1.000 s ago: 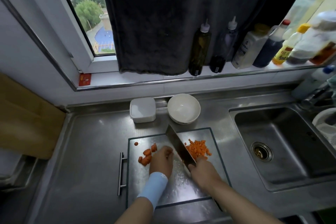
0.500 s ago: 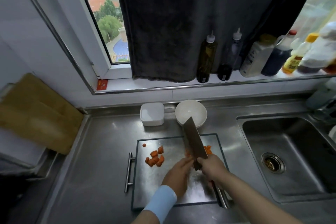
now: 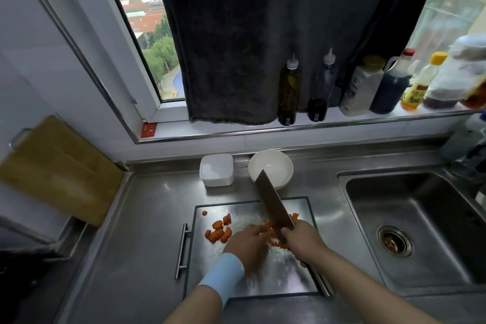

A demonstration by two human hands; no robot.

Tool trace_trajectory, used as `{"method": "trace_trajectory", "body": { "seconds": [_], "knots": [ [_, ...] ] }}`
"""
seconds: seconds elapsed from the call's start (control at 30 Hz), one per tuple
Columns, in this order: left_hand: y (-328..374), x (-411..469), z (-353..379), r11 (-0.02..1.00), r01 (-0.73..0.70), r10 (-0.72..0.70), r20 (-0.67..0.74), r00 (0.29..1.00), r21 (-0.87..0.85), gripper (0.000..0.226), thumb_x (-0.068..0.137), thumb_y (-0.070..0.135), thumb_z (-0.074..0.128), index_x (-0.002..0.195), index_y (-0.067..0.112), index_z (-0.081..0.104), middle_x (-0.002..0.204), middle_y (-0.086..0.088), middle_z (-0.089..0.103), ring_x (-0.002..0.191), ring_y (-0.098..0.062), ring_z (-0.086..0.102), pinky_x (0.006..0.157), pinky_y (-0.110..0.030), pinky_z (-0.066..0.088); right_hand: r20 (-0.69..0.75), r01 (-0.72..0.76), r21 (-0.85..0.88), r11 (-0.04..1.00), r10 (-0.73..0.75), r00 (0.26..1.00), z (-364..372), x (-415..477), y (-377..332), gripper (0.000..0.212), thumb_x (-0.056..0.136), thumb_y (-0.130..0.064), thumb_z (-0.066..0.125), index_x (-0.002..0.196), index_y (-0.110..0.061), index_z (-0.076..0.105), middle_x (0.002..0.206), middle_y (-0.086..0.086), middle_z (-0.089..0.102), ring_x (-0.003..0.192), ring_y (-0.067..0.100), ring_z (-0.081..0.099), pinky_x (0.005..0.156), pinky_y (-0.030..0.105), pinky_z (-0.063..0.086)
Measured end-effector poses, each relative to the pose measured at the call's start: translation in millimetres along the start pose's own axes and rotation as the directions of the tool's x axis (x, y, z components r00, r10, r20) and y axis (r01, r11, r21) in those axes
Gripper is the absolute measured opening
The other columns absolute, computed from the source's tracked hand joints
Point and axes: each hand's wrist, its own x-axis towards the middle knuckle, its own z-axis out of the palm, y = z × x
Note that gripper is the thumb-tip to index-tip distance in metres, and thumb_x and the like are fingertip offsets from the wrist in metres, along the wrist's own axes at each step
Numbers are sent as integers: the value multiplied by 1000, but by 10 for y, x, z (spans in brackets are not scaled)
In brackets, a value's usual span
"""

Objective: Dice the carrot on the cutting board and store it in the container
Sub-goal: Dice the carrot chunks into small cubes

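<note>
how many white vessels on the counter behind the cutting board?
2: a square container on the left, and a round bowl to its right, partly covered by the knife. None look hidden.

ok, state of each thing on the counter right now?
cutting board, flat on counter
knife, gripped by right hand, blade raised, tilted
carrot, partly cut: chunks left, small dice by the blade
left hand, on the dice, fingers blurred
container, looks lidded
bowl, upright, empty
</note>
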Motion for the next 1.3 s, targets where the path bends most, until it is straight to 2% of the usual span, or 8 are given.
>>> {"method": "trace_trajectory", "body": {
  "seconds": [0.13, 0.33, 0.43, 0.57, 0.8, 1.0, 1.1, 1.3],
  "knots": [
    [-19, -27, -173, 917, 205, -273, -167, 947, -342, 36, 97, 25, 50, 131, 37, 51, 135, 12, 49, 121, -11, 49, 96, -25, 42, -1, 69, -131, 989, -70, 998, -29, 17, 17, 8, 98, -27, 49, 97, -27, 57, 85, -4, 64, 75, 13, 62, 64, 27, 49],
    [-219, -100, -368, 857, 104, -463, -666, 585, -504, 19, 91, 10, 49, 83, 25, 57, 81, 11, 54, 80, -12, 49, 68, -24, 40, 11, 279, -558, 782, -329, 944, -126, -47, 184, 28, 98, -30, 43, 125, -24, 43, 102, 1, 69, 88, 22, 66, 71, 32, 47],
    [-198, -156, -388, 902, 25, -298, -577, 760, -432, 26, 82, 3, 47, 78, 27, 59, 80, 12, 55, 80, -8, 48, 71, -27, 44, 52, 360, -654, 665, -436, 898, -103, -40, 271, 36, 98, -24, 47, 133, -22, 42, 100, 0, 70, 86, 20, 68, 67, 30, 45],
    [8, -65, -381, 936, 111, -153, -103, 983, -334, 33, 84, 18, 40, 103, 33, 64, 108, 12, 56, 101, -9, 51, 92, -31, 43, 104, 421, -670, 611, -484, 869, -67, -72, 284, 31, 97, -20, 46, 128, -23, 49, 101, 0, 69, 87, 20, 68, 70, 30, 47],
    [206, 125, -500, 931, 158, -125, 117, 985, -330, 47, 93, 9, 36, 132, 26, 55, 132, 2, 49, 123, -19, 44, 102, -25, 30, 127, 441, -697, 565, -509, 852, -71, -73, 255, 25, 94, -19, 54, 118, -22, 52, 93, -1, 69, 79, 21, 69, 62, 31, 45],
    [114, 73, -577, 826, 481, -482, 71, 873, -293, 45, 75, 23, 31, 96, 52, 57, 114, 14, 57, 97, -23, 54, 91, -48, 39, 93, 400, -679, 616, -468, 879, -91, -64, 253, 33, 92, -18, 51, 125, -23, 49, 97, 0, 70, 86, 23, 68, 67, 31, 47],
    [73, 44, -570, 880, 445, -416, 186, 890, -164, 49, 79, 26, 30, 110, 52, 58, 127, 8, 52, 110, -31, 48, 96, -52, 38, 110, 394, -704, 591, -457, 883, -63, -39, 232, 33, 92, -16, 49, 125, -21, 49, 97, 1, 69, 85, 24, 68, 66, 31, 47],
    [210, 128, -618, 886, 256, -158, 268, 950, -387, 47, 99, 13, 31, 136, 35, 51, 144, 4, 47, 129, -21, 45, 107, -25, 28, 105, 383, -735, 559, -465, 879, -9, -33, 183, 47, 94, -16, 47, 140, -24, 41, 108, 2, 68, 94, 24, 68, 74, 35, 51]
  ]
}}
